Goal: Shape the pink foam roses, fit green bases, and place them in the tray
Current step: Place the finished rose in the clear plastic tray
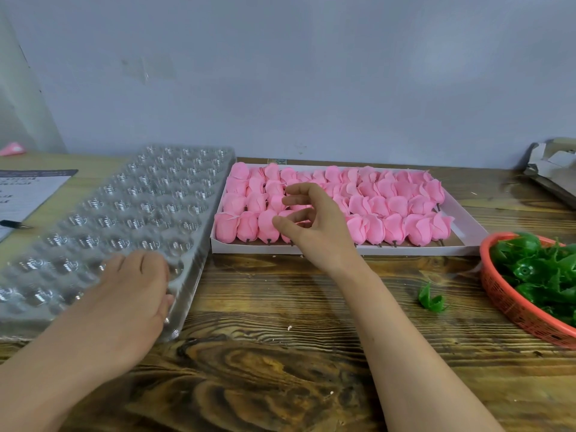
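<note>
Lays the left hand (134, 285) palm-down on the near right corner of the clear tray (156, 194), fingertips bent over its right rim. Probably pins the light plastic in place; impossible to tell whether hooked underneath.

Holds the right hand (307, 219) above the front row of pink foam roses (396, 229), thumb and fingers spread apart, loosely curved, gripping nothing. Looks poised to pick out one bud.

Has the roses packed in rows, stems toward the near side, in a white box (420, 250) at the back middle of the table (280, 369), just right of the tray and within easy reach. Shows no rose in any tray cavity in view, so nothing placed yet.

Has green bases (536, 269) heaped in a red basket (498, 294) at the table's right edge, with one loose base (431, 299) between basket and right arm. Leaves paper (28, 188) and pen (15, 225) at the left edge.
</note>
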The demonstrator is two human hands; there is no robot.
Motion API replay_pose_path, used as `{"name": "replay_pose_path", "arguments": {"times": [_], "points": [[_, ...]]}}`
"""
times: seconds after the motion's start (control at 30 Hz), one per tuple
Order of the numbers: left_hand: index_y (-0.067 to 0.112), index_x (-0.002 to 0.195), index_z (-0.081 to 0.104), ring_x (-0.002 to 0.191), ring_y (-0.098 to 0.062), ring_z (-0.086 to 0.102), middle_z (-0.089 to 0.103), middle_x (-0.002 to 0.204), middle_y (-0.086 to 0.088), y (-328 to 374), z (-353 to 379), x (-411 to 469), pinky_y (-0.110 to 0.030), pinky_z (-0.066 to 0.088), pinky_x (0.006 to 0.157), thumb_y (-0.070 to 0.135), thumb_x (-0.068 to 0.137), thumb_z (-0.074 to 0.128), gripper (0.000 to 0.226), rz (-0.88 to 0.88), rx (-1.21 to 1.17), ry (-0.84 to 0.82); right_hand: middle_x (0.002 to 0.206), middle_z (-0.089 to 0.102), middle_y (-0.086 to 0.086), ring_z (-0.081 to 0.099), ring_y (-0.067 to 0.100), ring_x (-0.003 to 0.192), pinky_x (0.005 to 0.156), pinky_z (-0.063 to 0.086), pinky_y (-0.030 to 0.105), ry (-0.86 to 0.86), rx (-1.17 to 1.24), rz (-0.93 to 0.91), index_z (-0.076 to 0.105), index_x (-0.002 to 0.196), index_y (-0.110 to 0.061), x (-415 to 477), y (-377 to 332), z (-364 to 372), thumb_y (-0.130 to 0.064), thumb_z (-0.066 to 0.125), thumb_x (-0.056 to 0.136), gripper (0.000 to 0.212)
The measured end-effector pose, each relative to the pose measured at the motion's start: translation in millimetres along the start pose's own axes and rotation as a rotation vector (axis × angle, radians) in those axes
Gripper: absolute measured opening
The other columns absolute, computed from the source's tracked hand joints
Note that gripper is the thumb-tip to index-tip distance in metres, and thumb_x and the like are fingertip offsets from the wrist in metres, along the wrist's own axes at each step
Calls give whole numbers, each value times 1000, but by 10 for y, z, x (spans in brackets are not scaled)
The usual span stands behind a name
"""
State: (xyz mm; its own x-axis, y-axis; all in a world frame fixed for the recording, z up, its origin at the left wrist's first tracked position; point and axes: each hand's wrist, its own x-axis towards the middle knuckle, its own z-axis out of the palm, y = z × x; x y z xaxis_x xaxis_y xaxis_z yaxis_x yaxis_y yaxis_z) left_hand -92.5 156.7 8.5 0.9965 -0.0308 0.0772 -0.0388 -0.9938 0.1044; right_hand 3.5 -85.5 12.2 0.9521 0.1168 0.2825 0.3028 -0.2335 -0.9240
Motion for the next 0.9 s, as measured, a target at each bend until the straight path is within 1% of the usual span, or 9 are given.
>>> {"name": "replay_pose_path", "arguments": {"times": [0.23,0.37,0.43,0.5,0.53,0.67,0.73,0.8,0.9], "points": [[26,103,34,100,-8,30,29,104,9,28,5,1,-24,35,87,39,100,31,14,10,27,-35,107,62,-8,56,-5,68,67,47,11,17,-5,-2,56,117,-23,5,12,4,-12,73,83,40],[27,107,36,106,-10,30,32,108,9,90,8,19,-23,32,90,58,95,22,36,-3,91,-82,108,62,-8,56,-5,68,67,48,10,17,-11,-4,56,118,-22,2,16,6,-12,73,83,39],[27,111,36,108,-12,30,31,110,7,117,-20,18,-24,32,94,65,87,9,52,-13,132,-110,109,62,-7,56,-4,67,67,48,11,19,-10,-5,56,117,-21,-3,19,7,-12,73,84,39],[29,104,35,103,-11,27,29,105,7,130,-36,18,-25,32,94,67,76,-3,61,-8,162,-130,110,62,-7,56,-4,67,67,48,11,22,-9,-7,57,117,-21,0,20,2,-12,73,84,38],[30,101,37,102,-11,26,27,104,7,127,-35,22,-25,32,93,68,76,-2,60,-11,168,-132,110,62,-7,56,-4,67,68,49,11,24,-11,-7,57,117,-21,3,21,0,-12,73,84,38],[27,95,48,107,-12,22,24,108,6,94,23,41,-31,32,99,65,90,26,44,-21,146,-95,109,62,-8,56,-4,67,69,49,11,28,-18,-10,57,117,-21,7,26,-1,-13,74,84,38],[27,106,53,127,-18,21,27,128,2,71,70,38,-38,29,108,63,92,30,45,-40,142,-111,109,62,-8,56,-3,67,69,50,13,30,-20,-11,57,117,-21,7,28,-1,-13,73,84,38],[27,120,51,141,-23,14,19,149,-3,51,102,36,-41,23,114,63,93,29,50,-54,138,-129,109,62,-8,55,-2,66,71,50,14,30,-18,-9,58,117,-20,8,30,0,-12,73,84,37],[25,125,49,145,-27,21,14,156,-8,46,110,46,-39,25,117,64,93,29,54,-51,110,-138,108,62,-7,55,0,66,72,50,17,32,-15,-6,58,117,-19,8,33,0,-12,72,83,37]]}}
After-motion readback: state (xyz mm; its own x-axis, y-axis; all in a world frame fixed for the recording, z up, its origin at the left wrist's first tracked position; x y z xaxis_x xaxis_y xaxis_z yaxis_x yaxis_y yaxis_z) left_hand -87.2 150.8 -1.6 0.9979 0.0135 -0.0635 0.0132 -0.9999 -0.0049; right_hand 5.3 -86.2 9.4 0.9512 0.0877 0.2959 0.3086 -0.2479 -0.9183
